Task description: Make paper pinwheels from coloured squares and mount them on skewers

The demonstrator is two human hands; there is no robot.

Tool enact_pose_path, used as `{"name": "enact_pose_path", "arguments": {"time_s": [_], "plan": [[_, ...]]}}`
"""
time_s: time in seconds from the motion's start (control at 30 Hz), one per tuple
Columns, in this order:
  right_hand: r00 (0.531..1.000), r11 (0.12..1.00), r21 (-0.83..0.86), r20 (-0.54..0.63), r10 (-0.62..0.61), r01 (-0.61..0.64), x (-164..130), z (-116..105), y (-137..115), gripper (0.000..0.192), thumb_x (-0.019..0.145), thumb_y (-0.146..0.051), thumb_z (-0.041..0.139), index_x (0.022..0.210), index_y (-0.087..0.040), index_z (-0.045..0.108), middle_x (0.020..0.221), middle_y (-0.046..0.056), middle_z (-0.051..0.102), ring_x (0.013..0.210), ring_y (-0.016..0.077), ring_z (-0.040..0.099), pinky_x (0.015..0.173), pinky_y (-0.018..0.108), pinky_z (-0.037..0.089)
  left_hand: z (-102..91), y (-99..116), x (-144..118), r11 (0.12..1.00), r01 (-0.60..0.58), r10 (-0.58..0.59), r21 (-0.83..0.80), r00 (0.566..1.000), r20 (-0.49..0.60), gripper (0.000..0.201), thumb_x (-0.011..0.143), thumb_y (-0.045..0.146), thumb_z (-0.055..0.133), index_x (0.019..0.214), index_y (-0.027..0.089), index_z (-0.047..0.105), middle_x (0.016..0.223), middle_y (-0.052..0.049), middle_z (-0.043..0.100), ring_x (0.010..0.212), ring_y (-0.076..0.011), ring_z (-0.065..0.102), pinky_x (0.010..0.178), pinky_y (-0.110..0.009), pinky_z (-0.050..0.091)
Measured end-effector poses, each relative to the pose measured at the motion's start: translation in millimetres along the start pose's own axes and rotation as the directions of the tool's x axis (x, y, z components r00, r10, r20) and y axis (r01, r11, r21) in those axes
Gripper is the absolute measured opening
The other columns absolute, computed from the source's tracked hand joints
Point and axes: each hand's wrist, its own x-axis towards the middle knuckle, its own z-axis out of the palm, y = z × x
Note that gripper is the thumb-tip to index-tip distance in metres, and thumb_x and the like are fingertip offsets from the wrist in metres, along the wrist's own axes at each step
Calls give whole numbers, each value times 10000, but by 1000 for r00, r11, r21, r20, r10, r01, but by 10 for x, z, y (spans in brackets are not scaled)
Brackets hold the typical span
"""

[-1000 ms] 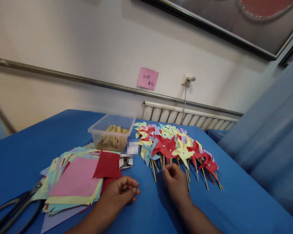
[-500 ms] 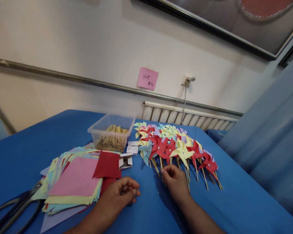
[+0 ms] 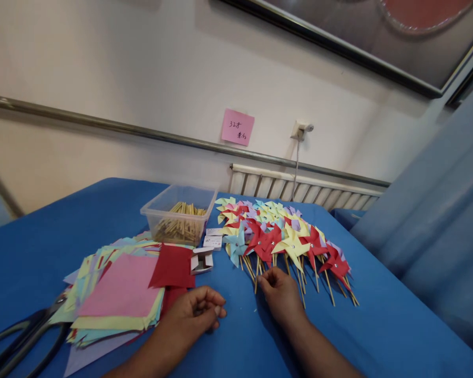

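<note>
My right hand (image 3: 281,294) is closed in a pinch at the lower end of the stick of a red pinwheel (image 3: 260,245), at the front of a spread of paper pinwheels (image 3: 295,247) on thin wooden sticks. My left hand (image 3: 199,312) rests over the blue cloth with its fingers curled and the thumb against them. Whatever is between those fingertips is too small to make out. Just behind it lie red paper squares (image 3: 172,266) and a small open white box (image 3: 201,261).
Left of my hands lies a stack of coloured paper sheets (image 3: 120,289), with large black-handled scissors (image 3: 35,328) beside it. A clear plastic bin (image 3: 150,212) of short wooden sticks (image 3: 181,226) stands behind. Small white boxes (image 3: 213,241) sit beside the bin. A radiator (image 3: 303,186) lines the wall.
The red pinwheel by my right hand has turned and shifted slightly, and its stick's lower end has swung a little left. My left hand has stayed in place.
</note>
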Motion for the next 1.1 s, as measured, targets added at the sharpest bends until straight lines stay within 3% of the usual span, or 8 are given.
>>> {"name": "enact_pose_path", "arguments": {"time_s": [0.23, 0.53, 0.7, 1.1], "plan": [[997, 995, -63, 2, -75, 75, -39, -16, -105, 176, 774, -349, 608, 673, -206, 618, 547, -10, 608, 504, 159, 547, 497, 242, 341, -1, 18, -23, 1000, 7, -7, 27, 1000, 3, 179, 632, 341, 646, 735, 202, 601, 702, -4, 683, 592, -149, 594, 601, -279, 458], [988, 943, -299, -6, -155, 146, -78, 46, -123, 62, 757, -269, 624, 725, -216, 623, 589, 17, 629, 551, 187, 568, 531, 266, 308, 22, 1, 2, 999, 11, -10, 32, 1000, -15, 199, 609, 360, 650, 725, 205, 602, 686, -1, 681, 575, -148, 588, 581, -278, 456], [991, 953, -277, -15, -131, 122, -54, 26, -104, 97, 780, -220, 565, 692, -218, 605, 579, 13, 635, 536, 178, 584, 514, 259, 296, 12, 2, -5, 1000, -8, 8, 28, 1000, 3, 186, 634, 354, 639, 736, 203, 603, 688, 4, 676, 579, -145, 586, 583, -272, 449], [995, 980, -186, -53, -84, 73, 13, -2, -83, 220, 807, -319, 541, 613, -223, 505, 513, -21, 558, 476, 157, 521, 475, 245, 264, 1, -2, 3, 998, -32, 31, 54, 999, 13, 238, 621, 403, 655, 727, 199, 595, 671, -9, 672, 574, -151, 582, 568, -272, 448]]}}
